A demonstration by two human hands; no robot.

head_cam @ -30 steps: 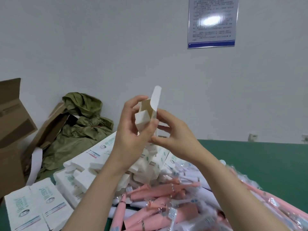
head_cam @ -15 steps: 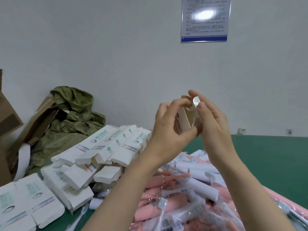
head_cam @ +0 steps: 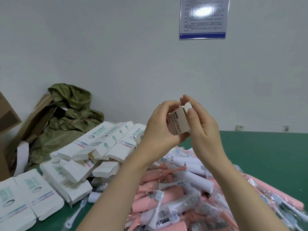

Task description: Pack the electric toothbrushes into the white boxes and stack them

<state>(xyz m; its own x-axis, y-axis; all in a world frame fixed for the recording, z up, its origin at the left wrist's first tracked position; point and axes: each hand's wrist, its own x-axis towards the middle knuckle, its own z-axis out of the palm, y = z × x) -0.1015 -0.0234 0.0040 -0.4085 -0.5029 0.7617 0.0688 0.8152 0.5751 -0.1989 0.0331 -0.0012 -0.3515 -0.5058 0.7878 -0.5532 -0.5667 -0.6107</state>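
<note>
— Which step is it?
— I close the box: my left hand grips it above the toothbrushes, my right hand pinches the end flap. Next, I think, tuck it in.

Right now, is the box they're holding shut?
Not fully: on the white box, the top flap stands ajar, pinched by the right hand.

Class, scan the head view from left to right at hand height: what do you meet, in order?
Brown cardboard carton → olive-green bag → stacked white toothbrush boxes → left hand → small white box → right hand → wall socket.
</note>
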